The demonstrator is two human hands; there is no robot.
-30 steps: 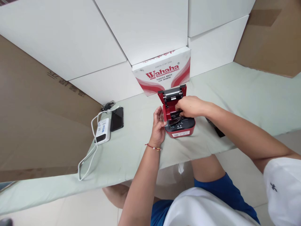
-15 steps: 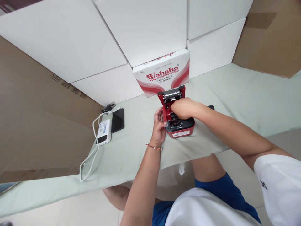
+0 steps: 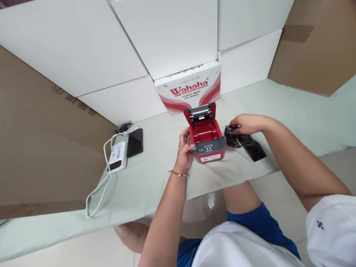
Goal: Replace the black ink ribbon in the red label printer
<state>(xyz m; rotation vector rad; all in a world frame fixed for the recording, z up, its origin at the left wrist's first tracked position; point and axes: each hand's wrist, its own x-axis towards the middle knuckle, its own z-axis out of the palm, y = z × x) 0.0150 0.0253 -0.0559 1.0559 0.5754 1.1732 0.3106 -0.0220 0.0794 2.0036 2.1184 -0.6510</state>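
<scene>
A small red and black label printer (image 3: 210,146) stands on the cloth with its lid (image 3: 200,113) raised; its red inner bay shows nothing inside. My left hand (image 3: 184,150) grips the printer's left side, thumb on the front corner and fingers along the wall. Right of the printer, my right hand (image 3: 246,124) is closed on crumpled, shiny black plastic film (image 3: 233,138). A flat black piece (image 3: 254,150) lies below that hand; whether it joins the film I cannot tell.
Behind the printer leans a white and red Wahaha box (image 3: 191,89) against stacked white boxes (image 3: 167,33). On the left lie a phone (image 3: 135,142), a white power bank (image 3: 118,156) with a cable (image 3: 107,155), and a brown carton (image 3: 47,148). Another carton (image 3: 314,52) stands right.
My right hand has come out of the printer's bay and moved right, now with black film in it. The dark contents of the bay are gone. My left hand stays on the printer.
</scene>
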